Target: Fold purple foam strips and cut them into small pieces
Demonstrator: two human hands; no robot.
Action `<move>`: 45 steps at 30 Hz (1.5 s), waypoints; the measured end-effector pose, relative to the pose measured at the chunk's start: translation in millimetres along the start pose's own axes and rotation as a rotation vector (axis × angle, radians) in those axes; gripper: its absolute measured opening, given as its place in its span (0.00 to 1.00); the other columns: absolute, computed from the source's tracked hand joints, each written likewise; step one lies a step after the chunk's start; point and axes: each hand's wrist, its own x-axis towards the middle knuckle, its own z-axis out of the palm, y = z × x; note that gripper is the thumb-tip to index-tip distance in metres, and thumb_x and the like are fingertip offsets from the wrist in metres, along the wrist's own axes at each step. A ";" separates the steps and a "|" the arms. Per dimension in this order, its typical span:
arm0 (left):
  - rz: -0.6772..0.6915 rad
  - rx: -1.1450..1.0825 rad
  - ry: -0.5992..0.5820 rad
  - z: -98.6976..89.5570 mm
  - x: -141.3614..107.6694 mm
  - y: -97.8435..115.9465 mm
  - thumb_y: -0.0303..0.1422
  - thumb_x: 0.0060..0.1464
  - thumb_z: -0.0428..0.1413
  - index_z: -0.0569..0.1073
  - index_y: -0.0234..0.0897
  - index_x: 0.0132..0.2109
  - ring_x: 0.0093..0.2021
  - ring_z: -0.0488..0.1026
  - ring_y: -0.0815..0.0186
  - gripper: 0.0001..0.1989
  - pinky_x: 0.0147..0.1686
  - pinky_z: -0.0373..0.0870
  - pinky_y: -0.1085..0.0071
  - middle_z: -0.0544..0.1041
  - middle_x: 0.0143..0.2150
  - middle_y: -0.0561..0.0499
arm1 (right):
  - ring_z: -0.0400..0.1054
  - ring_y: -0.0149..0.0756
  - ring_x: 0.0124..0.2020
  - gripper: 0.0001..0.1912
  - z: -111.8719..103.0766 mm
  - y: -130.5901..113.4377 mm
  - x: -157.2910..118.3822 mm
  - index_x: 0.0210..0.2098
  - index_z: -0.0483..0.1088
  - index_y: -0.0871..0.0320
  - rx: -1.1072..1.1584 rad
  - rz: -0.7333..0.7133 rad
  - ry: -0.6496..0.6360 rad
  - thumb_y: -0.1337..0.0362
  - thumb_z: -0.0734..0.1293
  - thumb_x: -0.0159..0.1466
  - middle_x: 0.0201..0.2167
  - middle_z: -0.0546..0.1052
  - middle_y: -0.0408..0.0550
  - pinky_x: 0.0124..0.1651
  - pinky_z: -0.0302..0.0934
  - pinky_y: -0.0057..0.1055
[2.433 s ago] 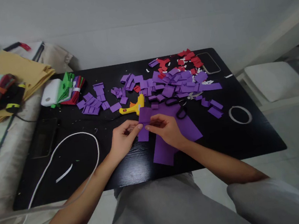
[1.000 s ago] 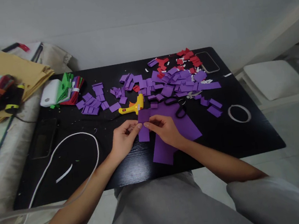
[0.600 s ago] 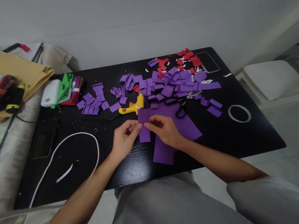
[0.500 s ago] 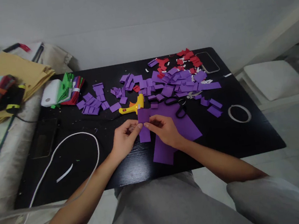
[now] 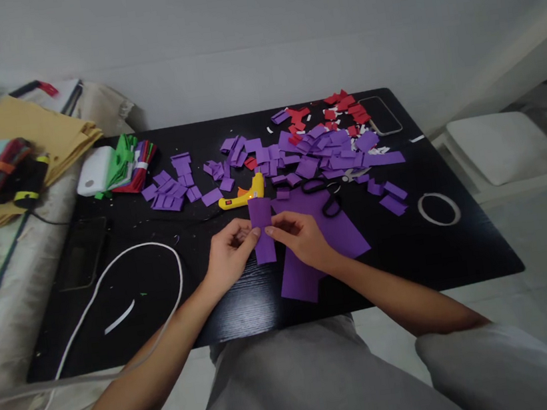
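Note:
A purple paper strip (image 5: 261, 215) with a crease across it stands lengthwise between my two hands. My left hand (image 5: 231, 247) pinches its left edge with the thumb in front. On the opposite edge my right hand (image 5: 300, 235) pinches the same strip, thumb also in front. Just beyond the strip lies a yellow glue gun (image 5: 240, 200), partly covered by it. Larger purple paper sheets (image 5: 338, 237) lie under and beside my right hand. Black-handled scissors (image 5: 331, 205) rest on them, blades toward the back right.
Many cut purple pieces (image 5: 319, 152) and red scraps (image 5: 329, 113) spread along the back of the black table (image 5: 390, 250). A tape ring (image 5: 439, 209) lies at the right. A white cable (image 5: 180, 271) loops across the left, near a dark phone (image 5: 82, 254) and bundled coloured paper (image 5: 131, 163).
Both hands keep their pinch on the purple strip. The strip's upper part has shifted slightly left and now lines up with the lower part.

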 end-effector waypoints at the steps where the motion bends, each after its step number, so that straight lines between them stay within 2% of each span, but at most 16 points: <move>1: 0.001 0.002 -0.001 -0.1 -0.2 -0.6 0.43 0.56 0.65 0.77 0.36 0.35 0.25 0.66 0.71 0.14 0.28 0.65 0.74 0.72 0.26 0.56 | 0.74 0.35 0.33 0.16 -0.3 -0.1 -0.1 0.32 0.78 0.54 0.005 0.004 -0.003 0.51 0.81 0.53 0.30 0.81 0.42 0.43 0.72 0.35; 10: -0.029 -0.001 -0.016 -0.9 0.3 -1.9 0.43 0.54 0.68 0.78 0.36 0.36 0.26 0.66 0.70 0.14 0.28 0.64 0.73 0.73 0.26 0.55 | 0.75 0.35 0.34 0.16 -0.9 3.8 0.8 0.32 0.77 0.55 -0.013 -0.020 -0.001 0.52 0.80 0.55 0.30 0.80 0.43 0.44 0.73 0.35; 17: 0.046 0.020 -0.021 -0.7 -2.0 -6.0 0.41 0.60 0.63 0.77 0.35 0.39 0.28 0.68 0.71 0.12 0.32 0.66 0.74 0.74 0.29 0.55 | 0.73 0.32 0.32 0.17 -1.0 3.9 1.5 0.32 0.76 0.56 0.024 -0.001 -0.023 0.53 0.81 0.54 0.29 0.79 0.41 0.43 0.72 0.32; 25: 0.108 0.069 -0.071 -3.8 0.0 -7.3 0.38 0.62 0.62 0.76 0.36 0.39 0.27 0.66 0.72 0.09 0.30 0.65 0.76 0.73 0.28 0.57 | 0.73 0.34 0.32 0.17 -1.7 4.2 1.1 0.31 0.77 0.55 -0.057 -0.041 -0.012 0.51 0.80 0.54 0.29 0.80 0.42 0.40 0.71 0.33; 35: 0.084 0.084 -0.026 -2.3 -1.9 -9.8 0.40 0.62 0.62 0.76 0.35 0.40 0.26 0.65 0.72 0.11 0.29 0.63 0.75 0.71 0.28 0.56 | 0.74 0.33 0.32 0.16 -0.4 9.2 3.4 0.32 0.77 0.55 -0.011 -0.021 -0.004 0.52 0.80 0.55 0.30 0.80 0.42 0.41 0.73 0.32; 40: 0.041 0.006 -0.021 1.0 -0.3 -7.9 0.44 0.60 0.63 0.77 0.36 0.39 0.25 0.65 0.71 0.15 0.27 0.64 0.75 0.71 0.26 0.57 | 0.76 0.34 0.33 0.14 1.0 10.4 1.3 0.33 0.78 0.55 -0.061 -0.109 0.033 0.53 0.79 0.57 0.31 0.81 0.43 0.42 0.73 0.33; 45: -0.006 -0.095 -0.052 -2.3 4.2 -5.6 0.46 0.58 0.66 0.77 0.36 0.37 0.27 0.68 0.71 0.16 0.30 0.66 0.75 0.73 0.27 0.55 | 0.78 0.35 0.34 0.11 3.5 8.2 -5.9 0.37 0.80 0.55 -0.109 -0.198 0.070 0.56 0.78 0.60 0.34 0.83 0.45 0.41 0.75 0.32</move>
